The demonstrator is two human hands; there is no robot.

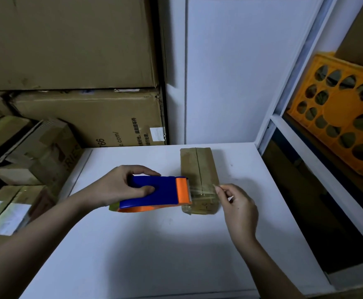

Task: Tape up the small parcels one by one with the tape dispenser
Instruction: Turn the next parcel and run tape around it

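Glossy plastic tape dispenser point(154, 194), matt cardboard parcel point(197, 169), clear shiny tape point(202, 197), smooth white table point(154, 244).

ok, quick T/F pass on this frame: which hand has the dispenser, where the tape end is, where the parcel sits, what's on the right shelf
1. The left hand grips the blue and orange tape dispenser. True.
2. The right hand rests flat on the table, holding nothing. False: it pinches the free end of the clear tape at the parcel's right edge.
3. The tape stretches from the dispenser across the near end of the small parcel. True.
4. The parcel stands on the stacked cartons at the left. False: it lies on the white table.
5. An orange crate sits on the shelf at the right. True.
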